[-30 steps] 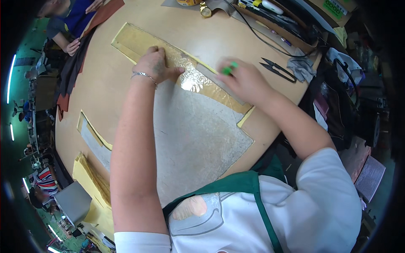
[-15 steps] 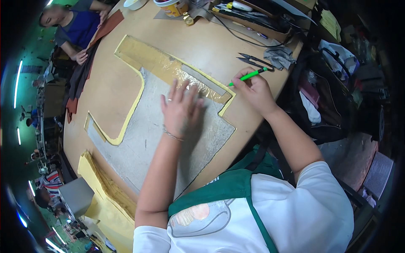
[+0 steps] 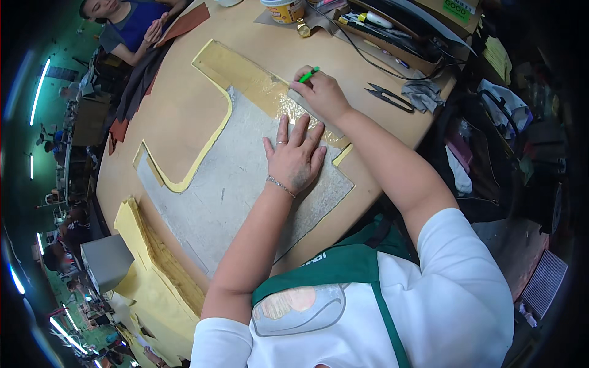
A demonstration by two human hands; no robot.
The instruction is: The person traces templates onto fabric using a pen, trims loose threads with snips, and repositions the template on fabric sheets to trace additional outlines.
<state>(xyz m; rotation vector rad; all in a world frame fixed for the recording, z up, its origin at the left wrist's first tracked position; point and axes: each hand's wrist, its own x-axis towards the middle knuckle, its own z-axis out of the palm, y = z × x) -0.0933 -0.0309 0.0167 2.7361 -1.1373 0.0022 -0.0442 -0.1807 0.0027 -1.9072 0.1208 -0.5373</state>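
A grey pattern template, patched with brown tape along its upper arm, lies flat over a yellow sheet of material whose rim shows round its edges. My left hand presses on the template with fingers spread, its fingertips at the taped part. In my right hand is a green pen, its tip hidden behind the fingers. That hand rests at the upper right edge of the template's taped arm.
Thread snips and a grey cloth lie to the right, near a tool box and cable. A gold watch sits by a tub. Folded yellow material lies lower left. Across the table, a person's hands are near brown pieces.
My right hand with the pen has moved up and left along the template's edge. My left hand stays on the template, with its fingers spread. The whole view has shifted slightly.
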